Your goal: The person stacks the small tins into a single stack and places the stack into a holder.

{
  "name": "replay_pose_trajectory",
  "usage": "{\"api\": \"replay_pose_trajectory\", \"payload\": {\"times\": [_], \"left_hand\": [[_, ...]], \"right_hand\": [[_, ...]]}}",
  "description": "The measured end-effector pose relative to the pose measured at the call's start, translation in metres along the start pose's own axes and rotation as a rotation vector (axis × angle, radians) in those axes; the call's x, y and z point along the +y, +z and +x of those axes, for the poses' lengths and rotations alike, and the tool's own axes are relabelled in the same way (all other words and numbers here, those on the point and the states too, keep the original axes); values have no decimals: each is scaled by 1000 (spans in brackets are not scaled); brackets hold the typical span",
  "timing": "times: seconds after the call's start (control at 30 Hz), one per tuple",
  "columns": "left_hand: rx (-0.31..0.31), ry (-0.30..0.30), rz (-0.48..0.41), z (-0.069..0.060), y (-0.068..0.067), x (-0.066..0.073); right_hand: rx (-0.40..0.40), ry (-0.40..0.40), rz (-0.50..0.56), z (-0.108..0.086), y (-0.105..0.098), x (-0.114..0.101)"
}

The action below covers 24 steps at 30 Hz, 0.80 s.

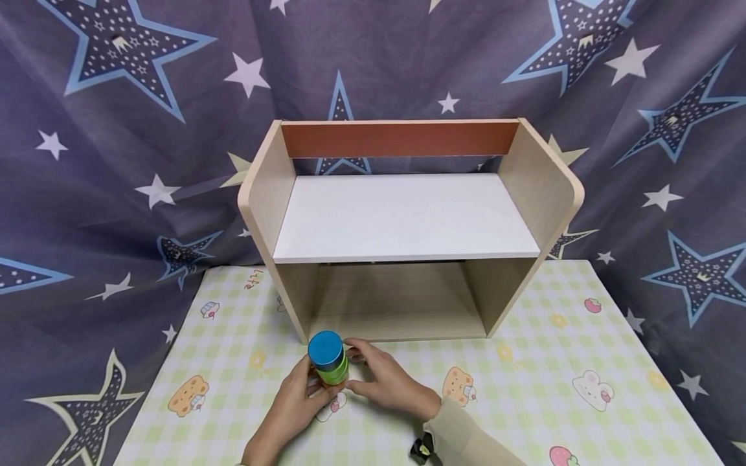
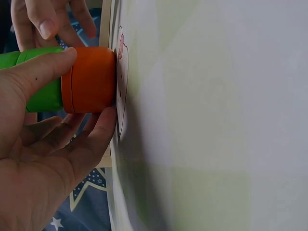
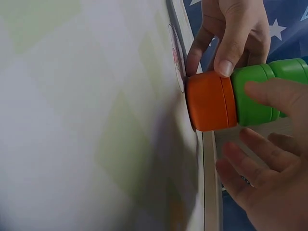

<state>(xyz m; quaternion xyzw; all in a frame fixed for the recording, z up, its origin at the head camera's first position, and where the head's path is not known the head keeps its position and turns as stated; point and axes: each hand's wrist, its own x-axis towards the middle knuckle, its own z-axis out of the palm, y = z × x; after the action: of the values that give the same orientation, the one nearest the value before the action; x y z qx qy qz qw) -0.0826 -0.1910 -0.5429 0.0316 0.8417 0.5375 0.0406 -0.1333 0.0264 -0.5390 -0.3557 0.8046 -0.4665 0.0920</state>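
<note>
An upright stack of round coloured pieces [image 1: 326, 349] stands on the table in front of the shelf's lower left corner. Its top is blue; green shows below. In the left wrist view the lowest piece, an orange one [image 2: 92, 79], meets the tablecloth. My left hand [image 1: 293, 400] holds that piece between thumb and fingers from the left. On the other side my right hand [image 1: 392, 383] has its fingers spread. In the right wrist view its thumb lies across the green part [image 3: 252, 109]; whether it touches cannot be told. Its other fingers stand off the stack.
A small wooden shelf unit [image 1: 408, 217] with a white upper board and a reddish-brown back rail stands behind the hands. A checked tablecloth [image 1: 524, 401] with printed cartoons covers the table. A dark star-patterned curtain [image 1: 379, 52] hangs behind and at both sides.
</note>
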Motion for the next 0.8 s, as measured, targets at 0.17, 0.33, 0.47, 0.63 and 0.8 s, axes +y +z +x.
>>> {"api": "replay_pose_trajectory", "payload": {"times": [0.17, 0.33, 0.47, 0.63, 0.8], "left_hand": [[-6, -1, 4, 0, 0, -1], [-8, 15, 6, -1, -1, -1], [-10, 19, 16, -1, -1, -2], [-11, 4, 13, -2, -2, -2], [-8, 3, 8, -2, -2, -1]], "right_hand": [[-10, -6, 11, 2, 3, 1], [-14, -21, 10, 4, 5, 2], [-16, -27, 11, 5, 7, 3], [-11, -17, 12, 5, 8, 3], [-9, 0, 16, 5, 9, 3]]}}
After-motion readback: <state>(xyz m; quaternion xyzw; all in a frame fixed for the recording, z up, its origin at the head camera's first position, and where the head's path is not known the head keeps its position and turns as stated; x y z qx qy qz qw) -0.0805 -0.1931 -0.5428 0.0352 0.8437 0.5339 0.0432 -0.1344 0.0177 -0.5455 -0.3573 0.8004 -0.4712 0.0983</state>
